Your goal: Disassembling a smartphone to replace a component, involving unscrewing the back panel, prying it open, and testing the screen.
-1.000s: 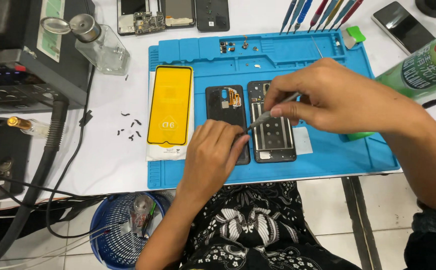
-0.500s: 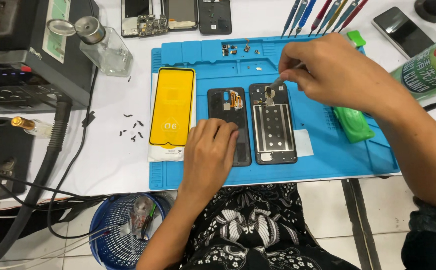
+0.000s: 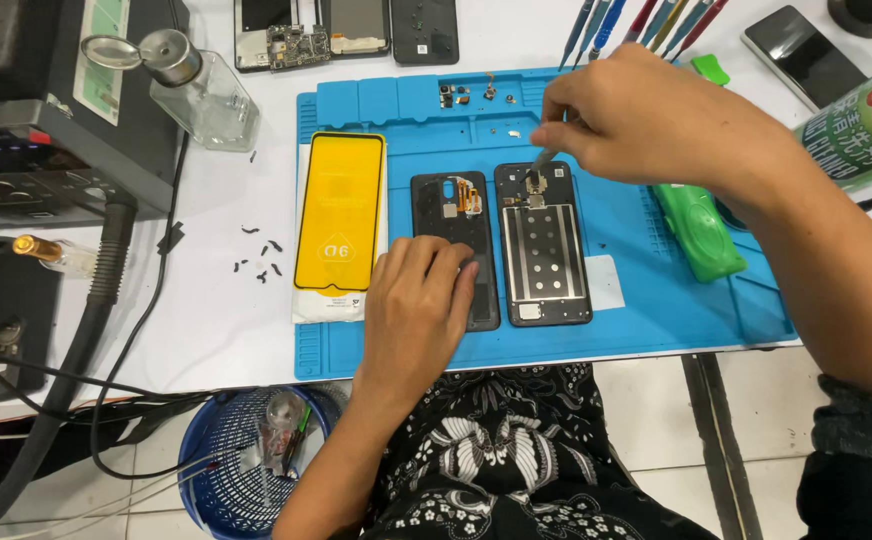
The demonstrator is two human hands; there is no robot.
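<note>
On the blue work mat (image 3: 656, 300) lie a black phone back cover (image 3: 446, 205) and, to its right, an opened phone frame (image 3: 544, 245). My left hand (image 3: 416, 310) rests flat on the lower end of the back cover. My right hand (image 3: 646, 120) hovers over the top of the phone frame and pinches thin metal tweezers (image 3: 538, 160), whose tip touches the frame's upper part. A yellow screen protector with a black border (image 3: 339, 212) lies on the mat's left side.
Several small screws (image 3: 261, 255) lie on the white table left of the mat. A glass bottle (image 3: 201, 95), a soldering station (image 3: 46, 110), other phone parts (image 3: 346, 30), a green tool (image 3: 696, 230), a spray can (image 3: 856, 125) and a blue waste basket (image 3: 246, 460) surround the mat.
My right hand has moved from the middle of the phone frame up to its top end with the tweezers. My left hand has stayed on the back cover.
</note>
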